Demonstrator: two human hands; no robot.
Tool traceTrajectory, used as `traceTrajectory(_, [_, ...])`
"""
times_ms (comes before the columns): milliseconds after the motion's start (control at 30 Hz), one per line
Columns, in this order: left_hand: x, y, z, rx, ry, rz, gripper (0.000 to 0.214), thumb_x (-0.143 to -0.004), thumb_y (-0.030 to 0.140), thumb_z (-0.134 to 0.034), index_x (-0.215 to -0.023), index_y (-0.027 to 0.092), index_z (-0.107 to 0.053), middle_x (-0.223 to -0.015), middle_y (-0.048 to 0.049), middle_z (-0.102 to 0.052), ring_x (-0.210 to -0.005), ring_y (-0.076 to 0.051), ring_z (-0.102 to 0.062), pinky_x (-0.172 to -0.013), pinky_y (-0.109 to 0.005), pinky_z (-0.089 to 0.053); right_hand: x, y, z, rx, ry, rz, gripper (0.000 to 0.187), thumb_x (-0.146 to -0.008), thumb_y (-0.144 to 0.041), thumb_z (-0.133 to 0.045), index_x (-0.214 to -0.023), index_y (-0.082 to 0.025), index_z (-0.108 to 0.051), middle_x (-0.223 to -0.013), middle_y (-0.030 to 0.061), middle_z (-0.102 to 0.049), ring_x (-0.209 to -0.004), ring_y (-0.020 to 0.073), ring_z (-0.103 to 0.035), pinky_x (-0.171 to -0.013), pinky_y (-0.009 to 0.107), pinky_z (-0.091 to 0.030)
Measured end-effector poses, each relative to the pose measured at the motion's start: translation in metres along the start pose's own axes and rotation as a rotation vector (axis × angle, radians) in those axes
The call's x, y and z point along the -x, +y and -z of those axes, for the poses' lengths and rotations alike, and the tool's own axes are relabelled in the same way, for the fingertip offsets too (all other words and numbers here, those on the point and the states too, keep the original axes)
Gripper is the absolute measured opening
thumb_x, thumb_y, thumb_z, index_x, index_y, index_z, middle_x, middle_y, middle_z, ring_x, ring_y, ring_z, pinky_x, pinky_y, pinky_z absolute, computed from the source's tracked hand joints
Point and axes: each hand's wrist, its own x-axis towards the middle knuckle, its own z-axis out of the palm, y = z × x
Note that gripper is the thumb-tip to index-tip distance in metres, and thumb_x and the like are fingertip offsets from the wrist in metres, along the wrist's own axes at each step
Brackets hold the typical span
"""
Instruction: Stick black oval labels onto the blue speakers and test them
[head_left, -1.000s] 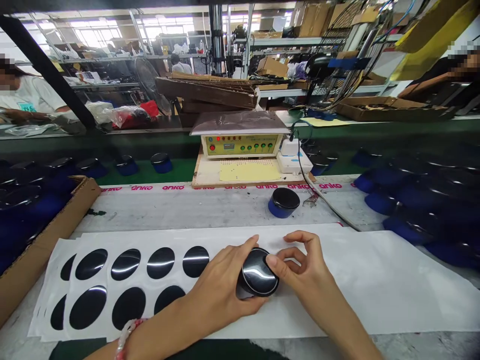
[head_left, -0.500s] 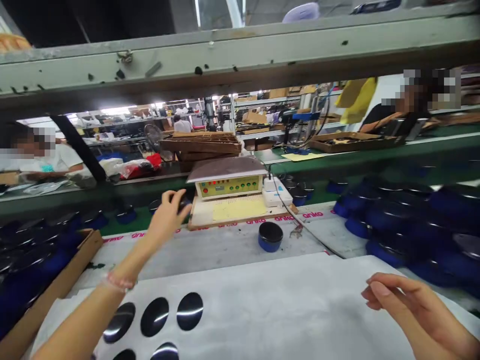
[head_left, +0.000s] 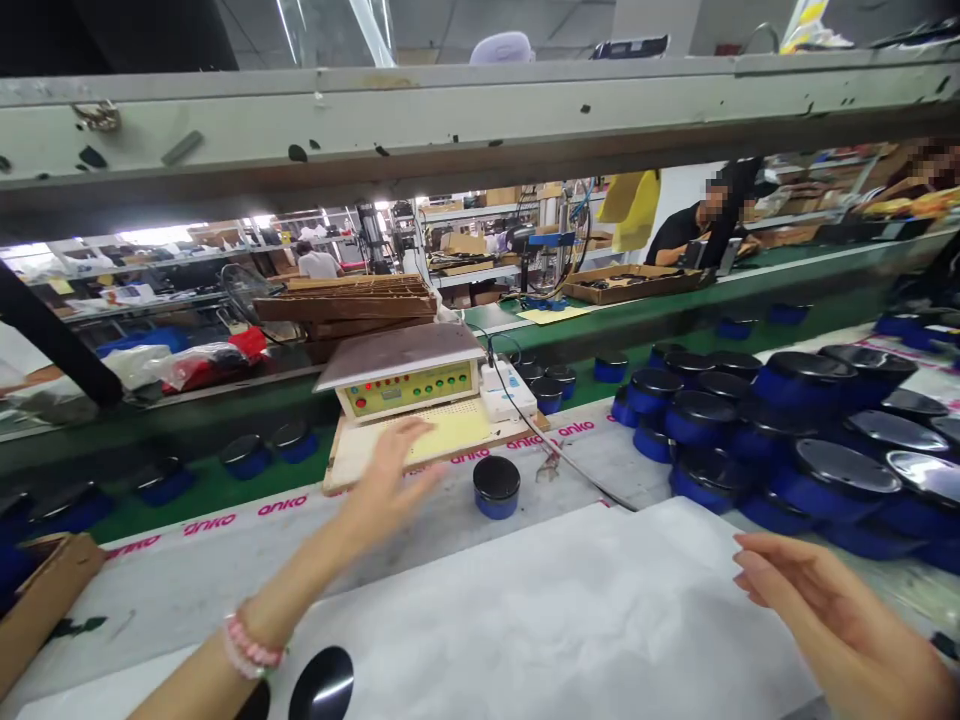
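While neither hand holds anything, the bench is busy, L to R. Low at far L sits a cardboard tray [head_left: 49,590] w/ dark contents, too cut off to tell what. Behind it, on the green belt [head_left: 202,490], stands a row of blue jars [head_left: 247,456] w/ black lids on. A pink beaded bracelet [head_left: 251,645] circles the L wrist. The L hand [head_left: 386,480] is open wide, fingers spread, empty, hovering near the yellow pad [head_left: 442,435]; contact can't be told. Below it lies a white backing sheet [head_left: 525,620] w/ a glossy black round sticker [head_left: 321,684]. Just R of the L hand, a single blue jar w/ black lid [head_left: 496,486] stands upright on the grey bench top [head_left: 577,440], off the sheet, btw the hands but nearer the L. Behind it is a control box [head_left: 409,388] w/ red & green buttons. The R hand [head_left: 832,610] is open, fingers loosely curved, narrower, empty, over the sheet's R edge. Past it, a dense crowd of upright blue jars [head_left: 750,420] w/ glossy black lids fills the bench. Far back, a co-worker in black [head_left: 694,225] sits at the next line.
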Motion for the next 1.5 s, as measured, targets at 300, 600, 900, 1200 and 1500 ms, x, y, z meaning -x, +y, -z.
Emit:
traceTrajectory(300, [-0.007,0.1,-0.029,0.307,-0.18,-0.128,0.045,-0.074,0.032,-0.069,-0.114,0.02,-0.051,-0.111,-0.0055,-0.062,-0.102,-0.02,-0.061,-0.09,-0.035,-0.049,0.006,-0.006,0.006,-0.086,0.007,-0.11,0.032,-0.065,-0.058,-0.066,-0.086,-0.034,-0.063,-0.087,0.0053,-0.07,-0.083,0.0331,-0.07,-0.081,0.046,-0.057])
traceTrajectory(600, [-0.001,0.116,-0.005,0.179,-0.138,-0.132,0.039,-0.07,0.021,-0.065,-0.108,0.022,-0.059,-0.111,-0.0073,-0.056,-0.104,-0.023,-0.055,-0.093,-0.04,-0.046,-0.043,-0.074,-0.018,0.441,-0.293,0.489,0.03,-0.091,-0.043,-0.035,-0.112,-0.033,-0.053,-0.103,0.0079,-0.065,-0.088,0.0278,-0.065,-0.068,0.047,-0.055])
traceTrajectory(900, [0.012,0.105,0.036,-0.006,0.145,-0.117,0.052,-0.068,0.018,-0.067,-0.114,0.023,-0.044,-0.105,-0.0048,-0.059,-0.096,-0.023,-0.057,-0.08,-0.034,-0.05,-0.215,-0.099,-0.151,0.748,-0.646,0.591,0.034,-0.091,-0.032,-0.058,-0.121,-0.018,-0.055,-0.128,0.0087,-0.054,-0.109,0.0246,-0.056,-0.089,0.046,-0.048])
traceTrajectory(1200, [0.022,0.106,0.067,-0.003,0.149,-0.169,0.055,-0.065,0.013,-0.069,-0.114,0.023,-0.046,-0.091,-0.0025,-0.058,-0.09,-0.021,-0.054,-0.073,-0.031,-0.052,-0.264,-0.075,-0.187,0.869,-0.644,0.45,0.033,-0.091,-0.032,-0.058,-0.12,-0.017,-0.055,-0.123,0.0086,-0.056,-0.105,0.023,-0.059,-0.086,0.045,-0.05])
traceTrajectory(1500, [0.018,0.108,0.073,0.019,0.116,-0.173,0.042,-0.069,0.022,-0.071,-0.108,0.023,-0.056,-0.089,-0.0016,-0.066,-0.084,-0.022,-0.051,-0.071,-0.035,-0.052,-0.245,-0.089,-0.181,0.887,-0.621,0.398,0.033,-0.091,-0.032,-0.058,-0.121,-0.017,-0.055,-0.123,0.0087,-0.057,-0.103,0.0225,-0.059,-0.085,0.044,-0.051])
